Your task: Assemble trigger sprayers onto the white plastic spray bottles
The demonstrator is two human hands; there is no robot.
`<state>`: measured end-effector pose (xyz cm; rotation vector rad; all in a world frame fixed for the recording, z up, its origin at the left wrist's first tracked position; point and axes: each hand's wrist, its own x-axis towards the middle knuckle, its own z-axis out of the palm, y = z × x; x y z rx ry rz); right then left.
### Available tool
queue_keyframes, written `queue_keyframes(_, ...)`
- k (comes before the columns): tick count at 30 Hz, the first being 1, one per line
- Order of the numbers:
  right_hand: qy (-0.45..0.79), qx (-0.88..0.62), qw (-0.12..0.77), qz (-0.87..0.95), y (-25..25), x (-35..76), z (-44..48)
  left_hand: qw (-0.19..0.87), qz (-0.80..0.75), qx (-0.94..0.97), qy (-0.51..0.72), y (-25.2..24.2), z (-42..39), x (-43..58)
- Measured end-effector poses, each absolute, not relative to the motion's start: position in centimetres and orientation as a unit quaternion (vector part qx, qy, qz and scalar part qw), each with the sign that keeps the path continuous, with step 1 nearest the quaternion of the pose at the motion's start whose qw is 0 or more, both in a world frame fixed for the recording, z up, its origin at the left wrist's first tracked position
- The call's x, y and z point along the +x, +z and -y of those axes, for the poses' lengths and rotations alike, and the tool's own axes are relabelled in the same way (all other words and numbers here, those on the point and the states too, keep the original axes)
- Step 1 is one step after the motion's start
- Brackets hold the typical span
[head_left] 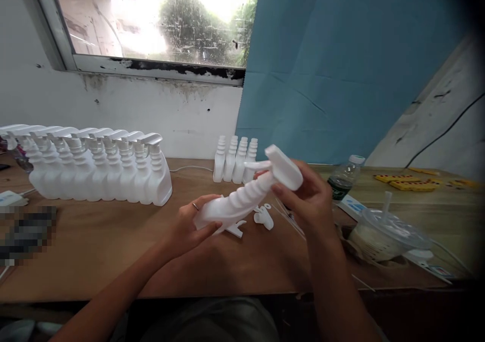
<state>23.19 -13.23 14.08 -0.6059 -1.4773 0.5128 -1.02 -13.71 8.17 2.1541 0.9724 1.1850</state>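
Observation:
A white spray bottle [237,199] is tilted above the brown tabletop, its neck pointing up to the right. My left hand [195,226], with a ring on one finger, is wrapped round the bottle's base. At the other end, my right hand [308,193] grips the white trigger spray head [285,167], which sits at the top of the neck; whether it is fixed there I cannot tell. Below the bottle lie a white trigger-shaped piece [237,229] and another white spray-head part [264,218], with a small white ring [267,206] beside it.
A row of several white spray bottles with heads [98,170] stands at the left. Several headless white bottles [235,160] stand by the wall. At right are a clear drink bottle [346,175], a lidded cup with straw [382,236] and yellow strips [407,182].

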Motion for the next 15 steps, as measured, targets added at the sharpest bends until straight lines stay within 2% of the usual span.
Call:
queue_keyframes(5,0.390,-0.240,0.601,0.655,15.6,20.0,11.3,0.407,-0.333,0.743,0.414,6.9,13.4,-1.9)
queue_keyframes(10,0.521,-0.208,0.563,0.607,13.5,17.3,10.8,0.534,-0.305,0.704,0.356,5.7,12.9,-2.2)
queue_keyframes(12,0.538,-0.201,0.563,0.594,12.3,16.6,10.6,0.541,-0.289,0.703,0.361,6.1,12.6,-2.4)
queue_keyframes(15,0.533,-0.200,0.583,0.579,11.1,15.9,10.3,0.470,-0.264,0.702,0.466,8.8,12.2,-2.5)
